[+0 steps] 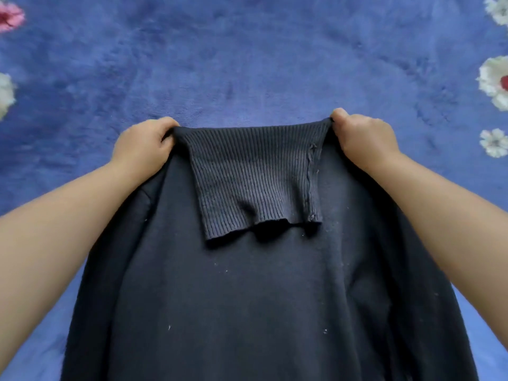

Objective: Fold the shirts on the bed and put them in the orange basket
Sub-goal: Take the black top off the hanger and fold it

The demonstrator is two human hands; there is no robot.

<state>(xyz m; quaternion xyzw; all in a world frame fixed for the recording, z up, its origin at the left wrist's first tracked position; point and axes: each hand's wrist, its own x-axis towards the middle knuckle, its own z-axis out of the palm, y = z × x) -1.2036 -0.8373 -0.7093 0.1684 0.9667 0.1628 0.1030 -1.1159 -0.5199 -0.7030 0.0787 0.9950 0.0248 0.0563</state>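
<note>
Item: shirt, dark knit, ribbed collar turned down over the body. Location: held up at its top edge over the blue bed, the lower part hanging toward the viewer and running out of view at the bottom. Left hand: fingers curled round the top edge just left of the collar, gripping the fabric. Right hand: thumb and curled fingers pinching the top edge just right of the collar. Bed cover: plush blue, flower prints at the side margins. Basket: not in view. Step in hand, as judged: spreading the shirt for folding; no fold is visible yet. Handling notes: keep both grips level so the top edge stays taut and straight; lower the shirt flat onto the bed, hem first, then release near the shoulders. The knit looks soft and heavy, so it will likely sag and bunch if let go unevenly. The sleeves are hidden behind the body; they should be found and smoothed before the sides are folded in. Smooth the collar flat.
</note>
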